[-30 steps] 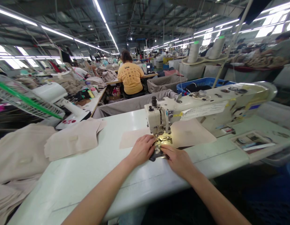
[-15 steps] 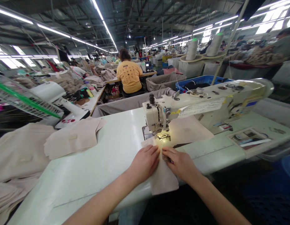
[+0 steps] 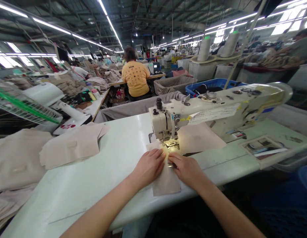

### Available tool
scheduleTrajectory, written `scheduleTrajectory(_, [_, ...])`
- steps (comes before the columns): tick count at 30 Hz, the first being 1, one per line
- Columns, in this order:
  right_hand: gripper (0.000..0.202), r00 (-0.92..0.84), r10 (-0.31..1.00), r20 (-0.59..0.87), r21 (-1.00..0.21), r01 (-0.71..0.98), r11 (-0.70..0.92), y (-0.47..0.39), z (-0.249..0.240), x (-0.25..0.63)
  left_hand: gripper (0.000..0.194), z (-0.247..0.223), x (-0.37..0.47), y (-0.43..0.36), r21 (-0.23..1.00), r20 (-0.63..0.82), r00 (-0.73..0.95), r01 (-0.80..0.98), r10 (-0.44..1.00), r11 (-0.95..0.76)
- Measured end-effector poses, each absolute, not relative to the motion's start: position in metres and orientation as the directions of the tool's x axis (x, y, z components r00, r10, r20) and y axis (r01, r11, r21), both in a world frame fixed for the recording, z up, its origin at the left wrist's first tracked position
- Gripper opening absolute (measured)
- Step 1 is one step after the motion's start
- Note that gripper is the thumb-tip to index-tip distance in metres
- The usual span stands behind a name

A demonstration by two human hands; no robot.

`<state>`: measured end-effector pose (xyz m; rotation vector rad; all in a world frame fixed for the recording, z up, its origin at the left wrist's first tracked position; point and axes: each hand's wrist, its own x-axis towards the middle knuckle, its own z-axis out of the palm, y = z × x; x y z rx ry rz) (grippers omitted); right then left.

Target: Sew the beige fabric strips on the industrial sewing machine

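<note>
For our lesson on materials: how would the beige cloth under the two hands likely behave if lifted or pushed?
The cloth would probably flop, as it looks thin. It seems light, being a small piece. Pushed, it may slide, since the table looks smooth.

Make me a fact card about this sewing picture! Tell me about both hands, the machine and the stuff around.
Left hand: fingers on a beige fabric strip
Right hand: fingers by the same strip; a small metallic thing shows there, too hidden to name
Machine: white sewing machine, yellow glow near its needle
Beneath its arm: beige fabric panel
Table's left side: stacked beige fabric pieces, white fan
Behind: person in yellow shirt, blue basket
</note>
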<state>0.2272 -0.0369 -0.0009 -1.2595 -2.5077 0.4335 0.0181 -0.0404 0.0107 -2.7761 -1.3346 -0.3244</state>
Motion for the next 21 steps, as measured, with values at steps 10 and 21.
scheduleTrajectory(10, [0.024, -0.528, 0.832, 0.17, -0.38, 0.744, 0.549, -0.01, 0.003, 0.217, 0.03, 0.015, 0.009, -0.01, 0.07, 0.236, 0.595, 0.778, 0.768, -0.624])
scheduleTrajectory(21, [0.023, -0.271, 0.932, 0.241, -0.447, 0.821, 0.355, -0.049, -0.018, 0.243, 0.036, -0.003, 0.006, -0.019, 0.124, 0.29, 0.538, 0.799, 0.791, -0.589])
